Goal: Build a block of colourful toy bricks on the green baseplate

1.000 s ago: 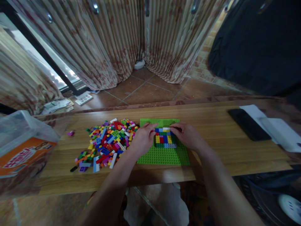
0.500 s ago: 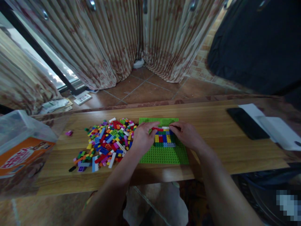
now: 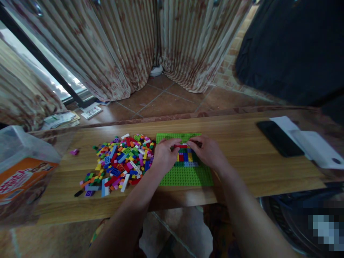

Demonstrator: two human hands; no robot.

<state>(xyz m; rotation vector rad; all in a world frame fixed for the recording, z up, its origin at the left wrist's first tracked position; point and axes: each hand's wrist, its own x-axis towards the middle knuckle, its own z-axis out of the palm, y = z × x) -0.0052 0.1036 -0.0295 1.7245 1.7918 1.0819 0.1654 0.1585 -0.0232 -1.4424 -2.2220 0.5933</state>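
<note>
Main thing for you is the long, thin, red plastic brick (image 3: 181, 146): it's at the far edge of the patch of mixed-colour plastic bricks (image 3: 185, 157), and its long axis runs left to right across your view, roughly in line with that edge. Can't tell from this angle whether it's seated on the studs or sitting a hair above them.

Which hand's nearer? Honestly, neither by much. Your left hand (image 3: 164, 156) is at the left end, thumb and index finger only a narrow gap apart with the brick showing between them. Your right hand (image 3: 206, 151) comes in from the other side, fingertips bunched close together right by the right end. So the brick lies to the right of your left fingers and to the left of your right ones. Whether either hand is truly pinching it or just touching, I can't tell, since your fingers hide both ends.

Under all that is the square, bright green, studded plastic baseplate (image 3: 188, 178), with bare studs on the side nearest you. Just left of it, partly behind your left forearm, there's the big loose heap of multicoloured plastic bricks (image 3: 120, 159), all on the long, wood-grain tabletop (image 3: 236, 138).
</note>
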